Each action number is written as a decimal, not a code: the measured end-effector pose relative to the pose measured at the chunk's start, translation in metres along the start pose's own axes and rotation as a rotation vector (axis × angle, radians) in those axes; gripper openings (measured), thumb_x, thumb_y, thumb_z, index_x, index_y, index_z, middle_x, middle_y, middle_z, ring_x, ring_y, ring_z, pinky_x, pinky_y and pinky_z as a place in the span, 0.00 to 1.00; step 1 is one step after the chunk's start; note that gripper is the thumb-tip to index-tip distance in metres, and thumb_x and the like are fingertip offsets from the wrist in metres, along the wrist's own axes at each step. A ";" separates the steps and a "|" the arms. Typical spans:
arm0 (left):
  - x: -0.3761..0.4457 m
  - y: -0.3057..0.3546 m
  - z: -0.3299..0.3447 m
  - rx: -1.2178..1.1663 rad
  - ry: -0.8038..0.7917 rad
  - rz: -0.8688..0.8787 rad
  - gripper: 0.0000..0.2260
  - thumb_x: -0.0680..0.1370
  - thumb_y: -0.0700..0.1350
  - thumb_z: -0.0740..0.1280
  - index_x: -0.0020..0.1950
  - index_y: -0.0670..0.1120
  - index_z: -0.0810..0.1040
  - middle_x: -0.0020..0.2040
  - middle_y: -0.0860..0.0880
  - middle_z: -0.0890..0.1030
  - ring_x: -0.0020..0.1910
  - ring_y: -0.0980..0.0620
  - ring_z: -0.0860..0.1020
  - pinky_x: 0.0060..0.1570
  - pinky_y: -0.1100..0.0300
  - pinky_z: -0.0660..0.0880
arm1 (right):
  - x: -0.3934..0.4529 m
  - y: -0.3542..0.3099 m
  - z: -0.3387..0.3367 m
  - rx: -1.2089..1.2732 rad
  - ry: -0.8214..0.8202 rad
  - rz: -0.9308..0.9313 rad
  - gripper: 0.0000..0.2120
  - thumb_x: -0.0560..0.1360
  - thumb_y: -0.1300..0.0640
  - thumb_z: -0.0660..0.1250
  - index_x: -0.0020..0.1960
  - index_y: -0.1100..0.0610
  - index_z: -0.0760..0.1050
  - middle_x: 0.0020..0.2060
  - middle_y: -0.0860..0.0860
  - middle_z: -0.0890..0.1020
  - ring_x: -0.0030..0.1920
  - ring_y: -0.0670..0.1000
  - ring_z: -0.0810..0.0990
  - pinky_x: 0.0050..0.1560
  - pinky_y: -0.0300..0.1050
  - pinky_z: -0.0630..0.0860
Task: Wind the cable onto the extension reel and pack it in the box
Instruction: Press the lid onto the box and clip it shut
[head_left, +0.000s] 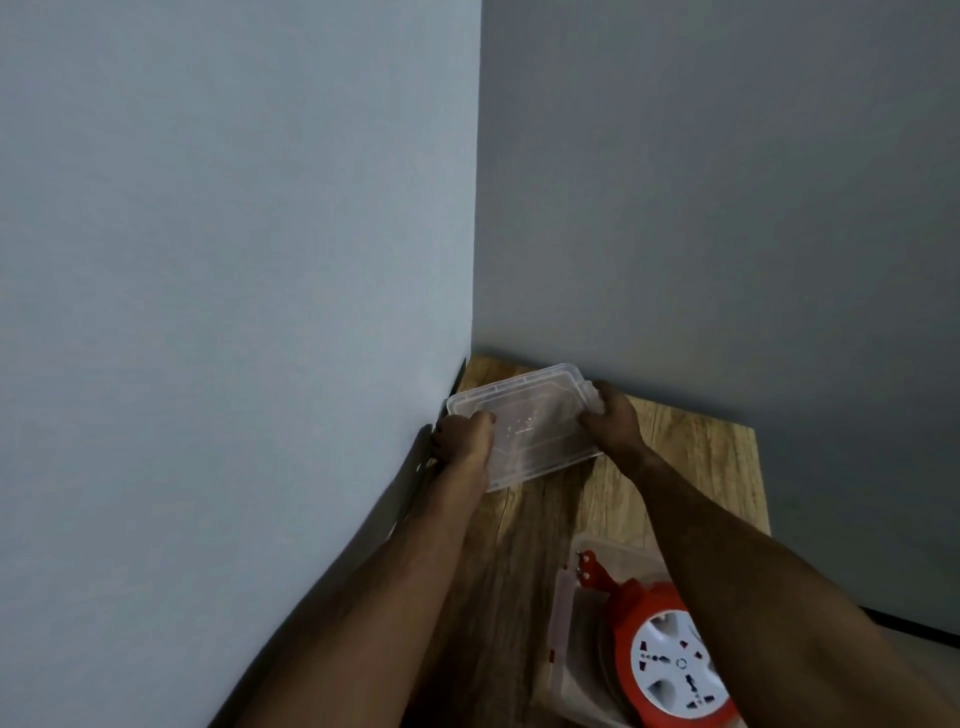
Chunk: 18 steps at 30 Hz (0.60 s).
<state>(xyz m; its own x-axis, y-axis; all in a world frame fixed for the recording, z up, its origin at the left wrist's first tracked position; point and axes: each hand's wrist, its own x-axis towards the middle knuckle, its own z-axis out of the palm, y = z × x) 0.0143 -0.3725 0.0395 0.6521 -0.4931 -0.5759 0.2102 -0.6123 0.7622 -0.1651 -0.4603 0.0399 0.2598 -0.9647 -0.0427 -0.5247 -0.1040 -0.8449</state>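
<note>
Meanwhile both hands, left (464, 439) and right (613, 415), grip the clear lid (530, 421); the right forearm partly hides the reel (670, 660).

A: Where does the desk (691, 457) sit?

B: In the corner formed by two walls, one wall (234, 260) on its left and the other wall (727, 208) behind it.

A: What is at the far end?

B: The lid (530, 421), near the corner, just beside the left wall. The left hand (462, 441) is at its left edge, the right hand (615, 421) at its right edge.

A: And at the near end?

B: The box (569, 639) lies on the desk, well apart from the lid, under the right forearm. The extension reel (670, 660) lies in the box, and the plug (589, 569) is at the box's far end, beyond the reel.
</note>
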 end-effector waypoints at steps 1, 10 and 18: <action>-0.004 0.002 -0.001 -0.010 -0.002 0.017 0.34 0.66 0.57 0.68 0.67 0.41 0.76 0.61 0.41 0.80 0.57 0.41 0.78 0.57 0.45 0.79 | -0.003 -0.004 -0.005 0.010 0.013 0.008 0.19 0.74 0.58 0.72 0.63 0.61 0.75 0.51 0.51 0.78 0.53 0.53 0.77 0.50 0.47 0.73; -0.049 0.027 0.007 -0.067 -0.043 0.160 0.34 0.65 0.60 0.68 0.66 0.44 0.78 0.61 0.44 0.82 0.57 0.41 0.80 0.58 0.46 0.79 | -0.043 -0.034 -0.064 0.024 0.128 0.005 0.24 0.76 0.68 0.68 0.71 0.64 0.69 0.58 0.55 0.76 0.55 0.51 0.75 0.51 0.46 0.74; -0.138 0.037 -0.001 -0.115 -0.173 0.251 0.23 0.72 0.55 0.69 0.63 0.44 0.78 0.55 0.45 0.82 0.49 0.44 0.81 0.52 0.47 0.82 | -0.100 -0.039 -0.119 0.054 0.244 0.016 0.28 0.76 0.67 0.69 0.74 0.62 0.67 0.62 0.56 0.75 0.55 0.52 0.75 0.53 0.50 0.77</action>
<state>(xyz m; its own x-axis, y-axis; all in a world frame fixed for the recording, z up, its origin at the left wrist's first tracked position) -0.0671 -0.3265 0.1477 0.5626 -0.7235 -0.4000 0.1456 -0.3896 0.9094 -0.2676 -0.3882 0.1405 0.0452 -0.9966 0.0687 -0.4817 -0.0820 -0.8725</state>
